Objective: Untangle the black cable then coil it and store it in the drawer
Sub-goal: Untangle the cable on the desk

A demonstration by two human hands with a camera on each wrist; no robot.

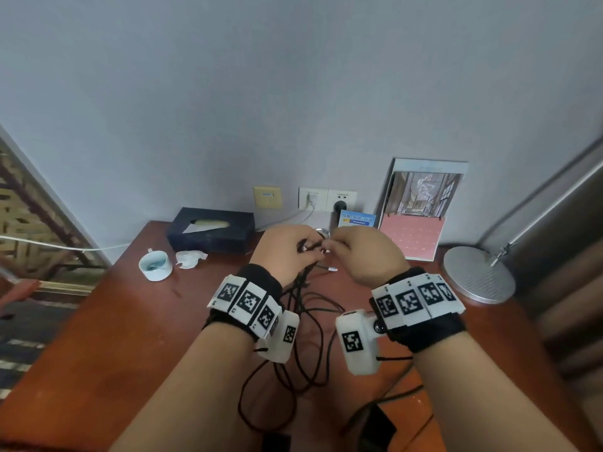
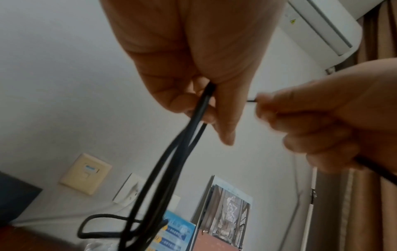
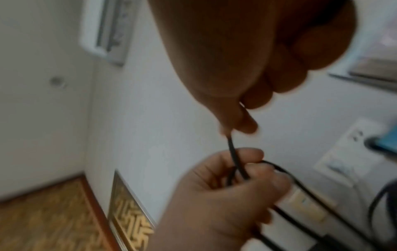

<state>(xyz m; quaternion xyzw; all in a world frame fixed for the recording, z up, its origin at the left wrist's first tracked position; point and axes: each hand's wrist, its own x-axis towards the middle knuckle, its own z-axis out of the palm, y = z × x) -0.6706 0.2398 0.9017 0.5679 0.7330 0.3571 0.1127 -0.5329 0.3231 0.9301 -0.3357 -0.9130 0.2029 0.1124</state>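
Note:
The black cable hangs in tangled loops from both raised hands down onto the red-brown table. My left hand grips a bundle of several cable strands in its curled fingers. Close to its right, my right hand pinches one strand between thumb and forefinger; that strand runs straight into the left hand's grasp. In the left wrist view the right hand holds the cable with a short end sticking out. No drawer shows in any view.
A dark tissue box, a white cup and crumpled tissue stand at the back left. Wall sockets, a leaning picture card and a round lamp base are at the back right. A dark object lies near the front edge.

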